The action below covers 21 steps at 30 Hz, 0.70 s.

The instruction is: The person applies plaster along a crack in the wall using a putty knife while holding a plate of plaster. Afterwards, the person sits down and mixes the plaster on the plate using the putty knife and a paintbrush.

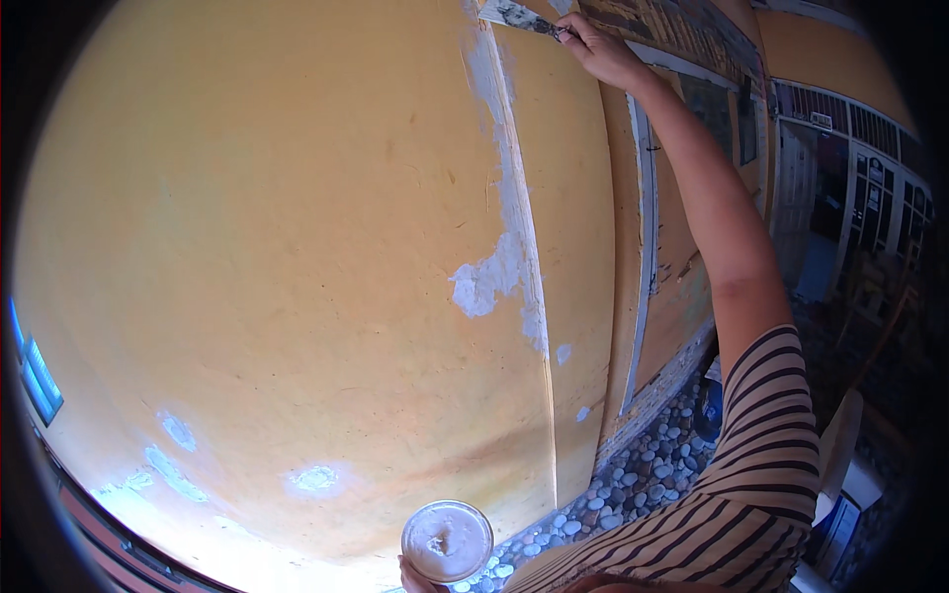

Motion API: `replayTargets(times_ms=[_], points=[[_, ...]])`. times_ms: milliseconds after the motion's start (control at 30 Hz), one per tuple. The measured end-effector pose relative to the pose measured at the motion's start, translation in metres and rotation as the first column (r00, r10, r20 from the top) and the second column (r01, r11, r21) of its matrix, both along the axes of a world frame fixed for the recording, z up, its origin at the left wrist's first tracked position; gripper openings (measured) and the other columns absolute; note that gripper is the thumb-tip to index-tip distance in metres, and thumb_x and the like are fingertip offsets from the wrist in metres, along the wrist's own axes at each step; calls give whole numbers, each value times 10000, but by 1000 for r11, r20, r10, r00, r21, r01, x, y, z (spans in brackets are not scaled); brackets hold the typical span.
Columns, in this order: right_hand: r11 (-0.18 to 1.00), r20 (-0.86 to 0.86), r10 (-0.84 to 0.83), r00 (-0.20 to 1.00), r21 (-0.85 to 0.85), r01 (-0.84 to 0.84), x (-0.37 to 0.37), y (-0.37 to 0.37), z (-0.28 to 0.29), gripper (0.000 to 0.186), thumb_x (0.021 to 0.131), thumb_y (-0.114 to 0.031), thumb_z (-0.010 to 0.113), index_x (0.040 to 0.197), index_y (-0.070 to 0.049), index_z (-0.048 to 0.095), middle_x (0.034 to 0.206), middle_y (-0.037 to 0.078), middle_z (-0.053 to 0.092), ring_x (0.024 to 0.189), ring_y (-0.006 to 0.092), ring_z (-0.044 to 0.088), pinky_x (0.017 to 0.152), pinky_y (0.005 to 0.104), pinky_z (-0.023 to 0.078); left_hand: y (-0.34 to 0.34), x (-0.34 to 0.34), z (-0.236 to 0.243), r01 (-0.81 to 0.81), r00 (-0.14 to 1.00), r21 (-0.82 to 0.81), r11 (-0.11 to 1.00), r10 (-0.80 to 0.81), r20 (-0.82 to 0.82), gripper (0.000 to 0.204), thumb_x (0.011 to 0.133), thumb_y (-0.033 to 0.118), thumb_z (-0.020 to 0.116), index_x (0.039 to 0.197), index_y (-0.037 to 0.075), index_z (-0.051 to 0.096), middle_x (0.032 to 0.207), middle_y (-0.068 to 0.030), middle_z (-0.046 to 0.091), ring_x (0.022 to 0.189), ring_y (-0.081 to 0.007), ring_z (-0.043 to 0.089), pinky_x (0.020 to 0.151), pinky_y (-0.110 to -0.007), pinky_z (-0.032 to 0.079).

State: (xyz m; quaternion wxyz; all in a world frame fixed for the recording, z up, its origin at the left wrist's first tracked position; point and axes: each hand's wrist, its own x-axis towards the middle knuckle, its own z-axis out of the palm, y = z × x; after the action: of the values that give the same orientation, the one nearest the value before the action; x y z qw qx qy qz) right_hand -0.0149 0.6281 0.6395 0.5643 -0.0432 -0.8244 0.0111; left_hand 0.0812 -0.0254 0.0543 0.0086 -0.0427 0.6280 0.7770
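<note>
Up high, my right hand [598,51] grips the handle of a putty knife [516,16]. Its blade, smeared with pale paste, is at a long vertical seam [530,222] in the yellow wall [297,247]; whether it touches the wall I cannot tell. Grey-white filler [489,282] covers much of the seam's left side. At the bottom, my left hand [415,578] holds a round tub [404,542] by its side, and only some fingers show. Pale putty [465,553] fills the tub, with a small hollow in the middle.
Dried filler patches [314,479] dot the lower wall. Rounded pebbles [643,474] cover the ground along the wall's foot. A window frame with peeling trim [641,247] lies to the right, and farther off stands a white barred door [870,212]. A white chair-like object [840,455] sits behind my right arm.
</note>
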Motion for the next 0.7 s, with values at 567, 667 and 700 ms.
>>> replayTargets(times_ms=[567,667,700], points=[[987,241,-10,970,156,-28,26,5,57,258,993,-290,543,1146,-87,579,1048,160,664,974,302,644,847,430,491,41,23,-43,-186,935,-371,910,48,-350,442,1018,128,467,1404,-77,395,1149,-246,612,1028,-322,609,879,-434,516],[978,245,32,969,190,-81,36,14,56,246,983,-270,569,1127,-72,591,1044,163,654,981,292,635,858,416,485,41,21,-44,-296,859,-572,765,-48,-509,447,1012,121,475,1404,-78,394,1168,-260,593,1032,-338,602,881,-450,514],[978,250,26,968,196,-77,44,20,54,246,983,-270,569,1127,-72,591,1044,163,654,981,292,635,858,416,485,57,22,-8,-214,968,-110,970,196,-158,476,985,69,484,1422,-82,370,1155,-277,586,1018,-363,602,877,-461,513]])
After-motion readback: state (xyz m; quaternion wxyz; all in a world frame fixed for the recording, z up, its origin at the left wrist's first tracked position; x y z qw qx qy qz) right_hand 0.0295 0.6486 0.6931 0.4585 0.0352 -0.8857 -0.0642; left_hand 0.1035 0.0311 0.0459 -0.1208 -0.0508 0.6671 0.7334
